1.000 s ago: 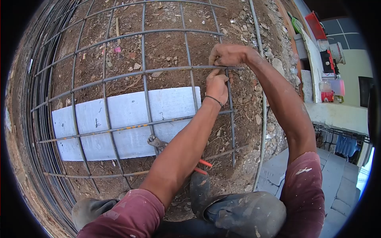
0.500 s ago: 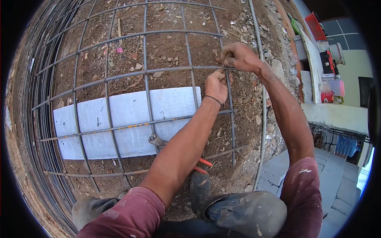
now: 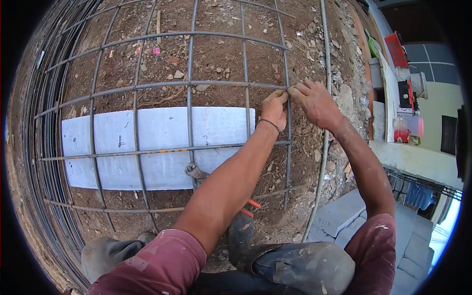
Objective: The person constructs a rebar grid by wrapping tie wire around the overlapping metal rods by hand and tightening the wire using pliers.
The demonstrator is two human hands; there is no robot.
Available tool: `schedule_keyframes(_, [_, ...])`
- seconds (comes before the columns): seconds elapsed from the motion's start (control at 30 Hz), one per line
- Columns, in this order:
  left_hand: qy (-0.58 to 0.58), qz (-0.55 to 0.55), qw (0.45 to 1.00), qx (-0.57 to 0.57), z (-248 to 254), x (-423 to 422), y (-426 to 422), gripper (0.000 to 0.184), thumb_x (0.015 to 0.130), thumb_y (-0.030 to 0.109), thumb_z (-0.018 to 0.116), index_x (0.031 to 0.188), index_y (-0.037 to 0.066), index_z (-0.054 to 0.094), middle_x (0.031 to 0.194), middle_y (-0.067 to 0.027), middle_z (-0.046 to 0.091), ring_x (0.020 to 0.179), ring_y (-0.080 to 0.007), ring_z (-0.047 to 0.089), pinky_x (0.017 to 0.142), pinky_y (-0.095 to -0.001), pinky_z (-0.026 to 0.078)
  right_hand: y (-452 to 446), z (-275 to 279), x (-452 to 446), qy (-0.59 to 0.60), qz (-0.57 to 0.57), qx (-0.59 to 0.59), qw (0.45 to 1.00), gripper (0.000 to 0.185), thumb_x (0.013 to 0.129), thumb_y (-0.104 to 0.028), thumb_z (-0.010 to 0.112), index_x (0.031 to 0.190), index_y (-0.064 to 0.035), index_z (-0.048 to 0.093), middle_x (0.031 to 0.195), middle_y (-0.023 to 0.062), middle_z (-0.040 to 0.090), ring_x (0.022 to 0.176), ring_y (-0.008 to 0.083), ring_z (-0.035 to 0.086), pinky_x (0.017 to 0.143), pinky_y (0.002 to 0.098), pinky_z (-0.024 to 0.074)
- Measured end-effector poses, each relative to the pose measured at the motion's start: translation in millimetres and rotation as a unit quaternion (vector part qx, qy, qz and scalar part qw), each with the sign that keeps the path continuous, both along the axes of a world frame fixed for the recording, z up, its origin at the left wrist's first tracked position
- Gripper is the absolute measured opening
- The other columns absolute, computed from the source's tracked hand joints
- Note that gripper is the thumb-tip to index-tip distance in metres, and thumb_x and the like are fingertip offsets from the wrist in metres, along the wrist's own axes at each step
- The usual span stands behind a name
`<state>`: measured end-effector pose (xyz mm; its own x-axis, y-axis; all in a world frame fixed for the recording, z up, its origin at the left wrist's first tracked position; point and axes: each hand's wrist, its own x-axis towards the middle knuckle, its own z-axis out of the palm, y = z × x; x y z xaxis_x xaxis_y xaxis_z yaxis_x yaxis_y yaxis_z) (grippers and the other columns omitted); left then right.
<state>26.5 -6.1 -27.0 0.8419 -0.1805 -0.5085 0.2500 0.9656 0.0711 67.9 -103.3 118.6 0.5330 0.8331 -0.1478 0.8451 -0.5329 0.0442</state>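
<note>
Touching rebar grid [image 3: 189, 82]: left hand [image 3: 275, 109], right hand [image 3: 317, 104]; slab marks [image 3: 121, 141] unreadable

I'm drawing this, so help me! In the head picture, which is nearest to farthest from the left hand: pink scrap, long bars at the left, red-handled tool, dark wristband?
From the left hand:
1. Dark wristband: on its wrist.
2. Red-handled tool: lower left, partly under the forearm.
3. Pink scrap: upper left.
4. Long bars: far left.
</note>
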Motion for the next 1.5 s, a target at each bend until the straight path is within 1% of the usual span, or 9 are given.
schedule_keyframes(0.47, [-0.022, 0.005, 0.999, -0.027, -10.8, 4.2, -5.8, 0.011, 0.104, 0.008, 0.059, 0.113, 0.005, 0.065, 0.105, -0.006, 0.069, 0.094, -0.0173, 0.066, 0.081, -0.0325, 0.055, -9.8, -16.7, 14.9, -0.138, 0.209, -0.029, 0.968, 0.061, 0.088, -0.016, 0.065, 0.143, 0.0042, 0.049, 0.115, 0.0089, 0.067, 0.103, 0.0239, 0.064, 0.097, 0.0412, 0.0505])
schedule_keyframes(0.67, [0.019, -0.01, 1.0, -0.009, -14.7, 13.2, -6.5, 0.008, 0.104, 0.005, 0.056, 0.102, 0.002, 0.063, 0.087, -0.011, 0.067, 0.073, -0.0214, 0.068, 0.06, -0.0334, 0.055, -18.3, -28.1, -11.2, -0.058, -0.211, -0.061, 0.974, 0.033, 0.093, -0.011, 0.06, 0.125, -0.0031, 0.066, 0.096, 0.0168, 0.071, 0.079, 0.0344, 0.066, 0.077, 0.0473, 0.0535])
schedule_keyframes(0.8, [0.023, -0.052, 0.997, 0.05, -8.9, 15.1, 0.7, 0.009, 0.106, 0.008, 0.055, 0.103, 0.003, 0.062, 0.089, -0.0118, 0.068, 0.074, -0.0218, 0.069, 0.059, -0.0339, 0.055, -17.8, -31.2, -11.1, 0.085, -0.378, 0.118, 0.914, 0.014, 0.093, -0.014, 0.066, 0.093, -0.0011, 0.072, 0.076, 0.0205, 0.068, 0.073, 0.0373, 0.066, 0.069, 0.0456, 0.0501])
schedule_keyframes(1.03, [0.039, -0.071, 0.994, 0.075, -2.0, 13.4, 4.0, 0.01, 0.107, 0.009, 0.054, 0.105, 0.004, 0.062, 0.092, -0.0101, 0.067, 0.081, -0.0218, 0.071, 0.063, -0.0329, 0.057, -4.3, -37.6, -11.1, -0.03, -0.352, 0.193, 0.916, 0.015, 0.095, -0.013, 0.066, 0.091, -0.0001, 0.072, 0.073, 0.0175, 0.068, 0.067, 0.0288, 0.068, 0.065, 0.041, 0.0498])
schedule_keyframes(1.13, [0.037, -0.069, 0.995, 0.069, -1.7, 12.3, 4.1, 0.01, 0.107, 0.01, 0.054, 0.105, 0.004, 0.062, 0.092, -0.0099, 0.067, 0.081, -0.0214, 0.07, 0.063, -0.0332, 0.057, -3.1, -34.6, -23.5, 0.066, -0.454, 0.228, 0.859, 0.018, 0.097, -0.014, 0.065, 0.089, 0.0011, 0.071, 0.071, 0.0149, 0.068, 0.063, 0.0215, 0.069, 0.061, 0.0403, 0.0503])
schedule_keyframes(1.2, [0.036, -0.071, 0.994, 0.071, -2.1, 11.2, 4.0, 0.011, 0.108, 0.01, 0.053, 0.105, 0.004, 0.062, 0.093, -0.0099, 0.067, 0.081, -0.0212, 0.07, 0.064, -0.0333, 0.057, -2.3, -30.5, -31.8, 0.256, -0.536, 0.36, 0.719, 0.017, 0.098, -0.014, 0.064, 0.091, 0.0008, 0.069, 0.071, 0.0111, 0.067, 0.06, 0.0173, 0.069, 0.058, 0.0393, 0.0516])
schedule_keyframes(1.27, [0.033, -0.076, 0.994, 0.075, -3.1, 12.7, 6.2, 0.012, 0.108, 0.01, 0.052, 0.105, 0.003, 0.061, 0.093, -0.01, 0.067, 0.08, -0.021, 0.07, 0.065, -0.0334, 0.058, 3.5, -17.2, -29.9, 0.265, -0.541, 0.318, 0.732, 0.012, 0.097, -0.011, 0.063, 0.097, -0.0006, 0.069, 0.074, 0.0129, 0.068, 0.065, 0.0246, 0.071, 0.062, 0.0413, 0.0538])
schedule_keyframes(1.33, [0.013, -0.08, 0.996, 0.022, -10.0, 13.7, 4.9, 0.013, 0.108, 0.01, 0.051, 0.105, 0.003, 0.06, 0.095, -0.0107, 0.067, 0.081, -0.0207, 0.069, 0.068, -0.0339, 0.058, 14.8, -5.5, -24.4, 0.016, -0.282, 0.085, 0.955, 0.01, 0.09, -0.008, 0.065, 0.097, -0.0023, 0.069, 0.08, 0.0162, 0.069, 0.073, 0.0342, 0.071, 0.068, 0.0443, 0.055])
schedule_keyframes(1.5, [-0.001, -0.058, 0.998, 0.004, -15.4, 15.0, 1.1, 0.01, 0.107, 0.005, 0.049, 0.107, 0.002, 0.059, 0.094, -0.0123, 0.068, 0.078, -0.0213, 0.067, 0.067, -0.0362, 0.056, 53.1, 7.1, 32.2, -0.03, -0.096, -0.057, 0.993, 0.015, 0.078, -0.013, 0.072, 0.09, -0.0049, 0.072, 0.083, 0.0176, 0.072, 0.081, 0.0403, 0.07, 0.072, 0.0488, 0.0543])
